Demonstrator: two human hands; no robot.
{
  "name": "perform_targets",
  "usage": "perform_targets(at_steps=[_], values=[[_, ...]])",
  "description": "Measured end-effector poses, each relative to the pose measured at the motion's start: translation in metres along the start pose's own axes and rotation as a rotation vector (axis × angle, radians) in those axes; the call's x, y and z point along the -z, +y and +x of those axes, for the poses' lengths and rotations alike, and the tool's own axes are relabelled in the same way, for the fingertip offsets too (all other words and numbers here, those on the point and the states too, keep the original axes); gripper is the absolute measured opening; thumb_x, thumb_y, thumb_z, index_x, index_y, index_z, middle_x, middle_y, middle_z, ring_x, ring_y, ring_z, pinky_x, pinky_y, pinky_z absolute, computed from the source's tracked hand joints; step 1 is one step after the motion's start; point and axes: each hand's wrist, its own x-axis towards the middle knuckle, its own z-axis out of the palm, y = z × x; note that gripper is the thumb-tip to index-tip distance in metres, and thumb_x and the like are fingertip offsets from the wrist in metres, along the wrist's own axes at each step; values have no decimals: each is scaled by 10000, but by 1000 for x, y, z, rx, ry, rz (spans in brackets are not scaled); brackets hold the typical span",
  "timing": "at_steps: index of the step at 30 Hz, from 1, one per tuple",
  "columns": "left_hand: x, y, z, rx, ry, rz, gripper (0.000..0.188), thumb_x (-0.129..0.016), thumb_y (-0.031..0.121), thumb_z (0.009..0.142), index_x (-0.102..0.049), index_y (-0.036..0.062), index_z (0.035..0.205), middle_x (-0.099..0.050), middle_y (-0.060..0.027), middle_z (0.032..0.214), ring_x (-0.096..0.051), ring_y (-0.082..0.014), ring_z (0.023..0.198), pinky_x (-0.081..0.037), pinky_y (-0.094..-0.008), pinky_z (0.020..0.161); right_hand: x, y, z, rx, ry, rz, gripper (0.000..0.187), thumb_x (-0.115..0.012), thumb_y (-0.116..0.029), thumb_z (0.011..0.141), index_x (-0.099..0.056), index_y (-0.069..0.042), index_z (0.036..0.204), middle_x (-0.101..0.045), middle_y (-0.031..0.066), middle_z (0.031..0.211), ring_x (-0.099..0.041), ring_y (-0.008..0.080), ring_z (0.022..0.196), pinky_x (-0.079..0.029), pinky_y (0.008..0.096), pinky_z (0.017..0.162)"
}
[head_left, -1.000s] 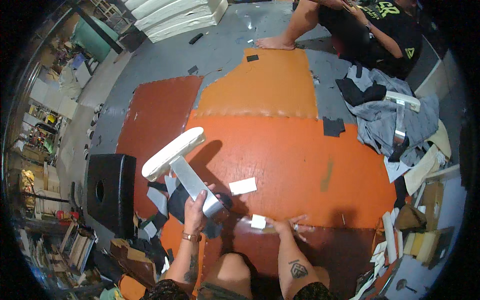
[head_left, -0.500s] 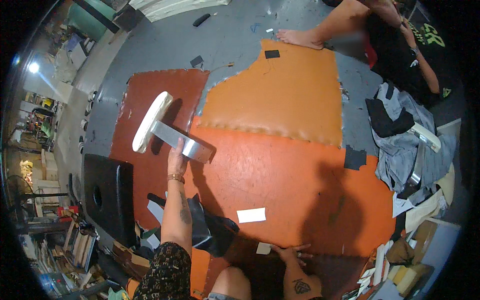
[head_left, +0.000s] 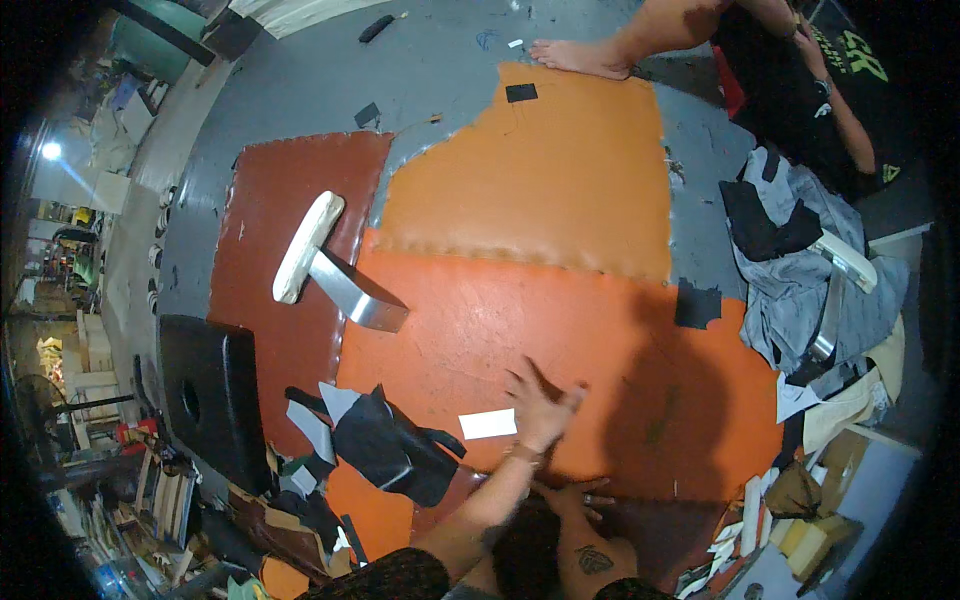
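Note:
My left hand (head_left: 548, 412) is open above the orange padded mat (head_left: 560, 320), fingers spread, holding nothing. Just left of it lies a white rectangular card (head_left: 487, 424). My right hand (head_left: 578, 498) rests low by my knee on the dark red mat edge, its visible fingers stretched out; my left wrist partly covers that area. Farther left, a T-shaped piece that looks like an armrest lies on the mats, apart from both hands: a cream padded bar (head_left: 308, 248) on a bent metal bracket (head_left: 358, 296). A black leather-like cover (head_left: 395, 450) lies crumpled beside my left forearm.
A black padded panel with a hole (head_left: 210, 400) stands at the left. Another person's bare foot (head_left: 580, 58) is at the far edge. To the right, a grey cloth pile (head_left: 790, 300) holds a similar metal-and-pad piece (head_left: 838, 275). Foam scraps (head_left: 800, 550) lie lower right.
My left hand has let go of the armrest-like piece, which now lies on the mats, and has moved right and nearer. The beige piece beside my right hand is now hidden.

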Motion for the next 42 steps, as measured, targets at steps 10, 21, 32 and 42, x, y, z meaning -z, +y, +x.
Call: perform_targets(at_steps=[10,21,32,42], values=[[-124,-56,32,290,203,780,1979,-880,866,135,109,214,1721,186,-376,1708,180,-678,1520,-64,-941,1042,14,28,4,262,-224,41,1051,-817,-625,833,-369,-163,1665,-249,239,1704,-263,454,1527,-311,631,1166],[-87,-8,24,330,-151,773,1852,-919,848,425,248,116,1663,305,-413,1645,211,-706,1490,-82,-885,1109,457,111,61,434,1180,485,886,-835,-511,863,-509,1,1508,-590,244,1423,-583,404,1289,-478,508,1076],[-50,49,-2,470,-269,599,1749,-963,722,542,233,137,1677,356,-406,1624,289,-681,1473,-115,-921,1070,683,61,206,98,1120,-112,720,-790,-613,718,-789,58,982,-765,287,1080,-728,460,1095,-554,530,973],[-44,20,-6,364,-196,505,1756,-957,744,526,260,207,1672,370,-365,1641,306,-693,1455,-104,-949,1024,563,202,-19,563,728,784,293,-730,-341,916,-677,-89,1056,-550,-31,832,-494,126,691,-428,324,686]])
